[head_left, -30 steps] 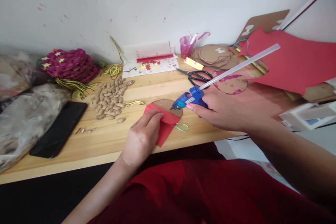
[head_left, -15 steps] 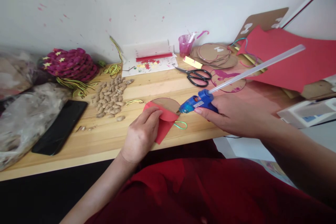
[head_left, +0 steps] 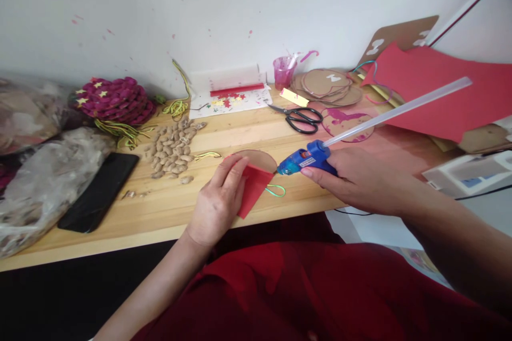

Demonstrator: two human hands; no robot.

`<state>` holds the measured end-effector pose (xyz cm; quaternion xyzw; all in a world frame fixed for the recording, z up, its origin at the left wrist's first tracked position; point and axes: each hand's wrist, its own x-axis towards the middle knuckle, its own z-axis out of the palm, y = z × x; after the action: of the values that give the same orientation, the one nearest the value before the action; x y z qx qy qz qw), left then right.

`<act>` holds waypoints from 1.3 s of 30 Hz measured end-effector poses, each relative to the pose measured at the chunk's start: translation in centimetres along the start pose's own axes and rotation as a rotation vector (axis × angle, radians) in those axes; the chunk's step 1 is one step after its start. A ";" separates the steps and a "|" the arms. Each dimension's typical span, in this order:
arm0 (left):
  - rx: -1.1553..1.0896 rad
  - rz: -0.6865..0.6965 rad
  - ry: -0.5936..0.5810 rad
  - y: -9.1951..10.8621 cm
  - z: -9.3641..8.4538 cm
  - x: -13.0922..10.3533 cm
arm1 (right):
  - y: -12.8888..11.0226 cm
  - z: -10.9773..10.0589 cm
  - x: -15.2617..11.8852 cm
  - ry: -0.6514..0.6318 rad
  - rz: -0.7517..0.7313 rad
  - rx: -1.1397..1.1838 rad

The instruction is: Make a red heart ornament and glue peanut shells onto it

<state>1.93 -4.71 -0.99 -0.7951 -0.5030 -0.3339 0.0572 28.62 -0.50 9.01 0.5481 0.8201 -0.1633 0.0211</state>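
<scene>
As the left fingers pinch the red paper, the cardboard disc peeks out just beyond them; over to their right, the right fingers grip the blue glue gun, its tip by the paper's corner! Peanuts lie left of the left fingers, black scissors beyond both.

Peanuts lie on worktop between phone, left, and cardboard disc, right; scissors behind disc, cup farther back.
</scene>
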 end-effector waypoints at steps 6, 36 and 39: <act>-0.005 0.028 -0.002 -0.2 0.3 0.2 | 0.1 0.0 0.0 0.028 -0.006 0.042; 0.230 -0.020 -0.350 -0.1 0.7 1.0 | -0.3 5.3 5.3 -0.010 0.250 1.738; 0.207 -0.018 -0.303 0.0 0.9 0.9 | -0.3 5.4 5.1 0.019 0.233 1.767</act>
<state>2.53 -3.63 -1.13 -0.8218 -0.5445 -0.1571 0.0591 25.56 2.42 2.89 0.4454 0.3337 -0.7284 -0.3996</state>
